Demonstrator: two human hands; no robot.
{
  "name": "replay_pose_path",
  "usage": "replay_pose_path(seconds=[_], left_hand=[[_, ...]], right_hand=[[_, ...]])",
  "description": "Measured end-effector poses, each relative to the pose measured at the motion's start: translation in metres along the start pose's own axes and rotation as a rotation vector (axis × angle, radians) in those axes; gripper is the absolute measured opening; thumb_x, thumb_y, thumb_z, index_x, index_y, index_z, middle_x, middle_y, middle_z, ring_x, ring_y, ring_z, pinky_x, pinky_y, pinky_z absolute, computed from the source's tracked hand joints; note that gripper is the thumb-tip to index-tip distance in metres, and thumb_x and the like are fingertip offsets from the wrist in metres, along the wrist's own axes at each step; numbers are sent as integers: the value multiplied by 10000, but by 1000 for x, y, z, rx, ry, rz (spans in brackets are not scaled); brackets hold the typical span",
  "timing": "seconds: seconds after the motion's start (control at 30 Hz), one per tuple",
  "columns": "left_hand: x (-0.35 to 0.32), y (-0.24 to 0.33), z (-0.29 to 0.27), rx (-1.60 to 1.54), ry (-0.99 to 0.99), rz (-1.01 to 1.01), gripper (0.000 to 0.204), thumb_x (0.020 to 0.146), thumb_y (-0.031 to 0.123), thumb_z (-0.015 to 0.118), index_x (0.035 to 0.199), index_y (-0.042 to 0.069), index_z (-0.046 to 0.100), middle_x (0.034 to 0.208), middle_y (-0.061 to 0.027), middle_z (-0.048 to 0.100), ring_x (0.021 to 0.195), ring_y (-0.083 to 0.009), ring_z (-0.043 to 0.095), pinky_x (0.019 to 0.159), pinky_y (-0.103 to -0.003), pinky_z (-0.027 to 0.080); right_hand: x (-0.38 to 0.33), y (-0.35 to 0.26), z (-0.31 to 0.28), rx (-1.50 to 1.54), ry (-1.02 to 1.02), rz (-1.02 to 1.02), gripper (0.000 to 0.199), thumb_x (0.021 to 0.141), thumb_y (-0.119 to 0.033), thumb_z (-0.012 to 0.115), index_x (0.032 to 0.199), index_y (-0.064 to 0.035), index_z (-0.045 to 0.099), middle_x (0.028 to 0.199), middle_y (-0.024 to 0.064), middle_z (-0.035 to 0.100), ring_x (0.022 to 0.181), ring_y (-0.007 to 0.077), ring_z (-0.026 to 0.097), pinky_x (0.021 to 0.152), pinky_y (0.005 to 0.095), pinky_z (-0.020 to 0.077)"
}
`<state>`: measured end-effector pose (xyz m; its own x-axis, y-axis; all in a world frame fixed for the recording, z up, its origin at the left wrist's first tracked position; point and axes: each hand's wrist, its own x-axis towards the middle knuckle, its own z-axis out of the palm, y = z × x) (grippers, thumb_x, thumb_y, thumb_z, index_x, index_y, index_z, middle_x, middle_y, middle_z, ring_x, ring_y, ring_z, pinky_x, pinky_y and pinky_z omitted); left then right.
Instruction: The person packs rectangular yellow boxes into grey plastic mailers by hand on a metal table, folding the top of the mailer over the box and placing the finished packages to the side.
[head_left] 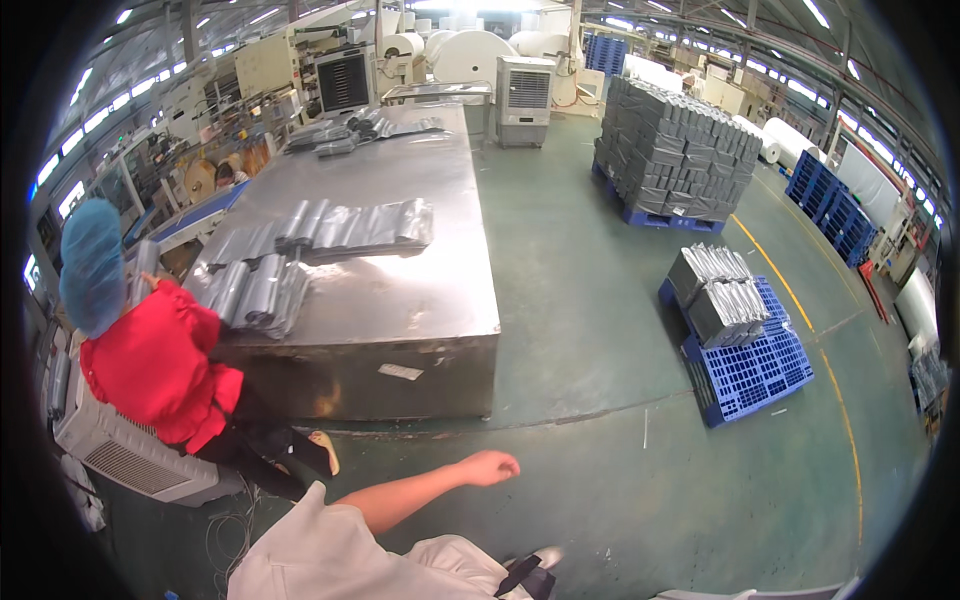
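My left hand [490, 467] hangs in the air over the green floor, its fingers loosely curled, and nothing shows in it. The bare forearm comes out of a beige short sleeve. The nearest thing to it is the front of a large metal table [440, 310]. On that table's near left part lie stacks of folded silver-grey plastic film packs [370, 228]. More grey packs [345, 132] are heaped at its far end. My right hand is out of view.
A person in red [150, 360] with a blue hair cover stands at the table's left side, beside a white air cooler [140, 455]. To the right, a blue pallet [750, 380] bears grey bundles [720, 295]. Beyond stands a tall loaded stack [680, 150]. Loose cable [232, 535] lies on the floor.
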<state>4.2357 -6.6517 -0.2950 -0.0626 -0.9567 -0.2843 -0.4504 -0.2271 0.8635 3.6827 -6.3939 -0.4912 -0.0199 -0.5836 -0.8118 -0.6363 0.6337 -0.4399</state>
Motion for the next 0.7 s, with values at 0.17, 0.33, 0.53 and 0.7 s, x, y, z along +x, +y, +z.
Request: replay_pose_path(seconds=[0.17,0.33,0.53,0.7], left_hand=[[133,-30,7,52,129,-113,217,836,231,565,982,97,655,959,-102,679,889,-238,648,772,-363,503],[149,-101,41,238,-24,-360,184,701,206,537,776,94,662,746,-140,652,686,-303,621,635,-419,478],[170,-93,31,-186,7,-851,130,679,185,524,700,120,634,582,-20,563,528,-164,517,515,-344,424],[269,-141,-22,-166,-71,-886,180,715,195,528,758,100,675,685,-93,624,621,-249,586,586,-402,466]], right_hand=[[106,-127,-103,-45,-30,21,325,807,-192,606,1094,-44,640,773,75,644,684,142,596,586,308,492],[245,-302,-261,-387,75,-229,331,805,-192,607,1101,-46,639,767,71,643,679,137,592,581,304,488],[386,-632,-410,-130,63,-467,348,819,-214,603,1110,-23,626,739,50,627,598,107,537,516,265,436],[455,-829,-389,-24,27,-586,259,841,-126,594,1065,2,616,747,58,623,599,99,538,503,230,429]])
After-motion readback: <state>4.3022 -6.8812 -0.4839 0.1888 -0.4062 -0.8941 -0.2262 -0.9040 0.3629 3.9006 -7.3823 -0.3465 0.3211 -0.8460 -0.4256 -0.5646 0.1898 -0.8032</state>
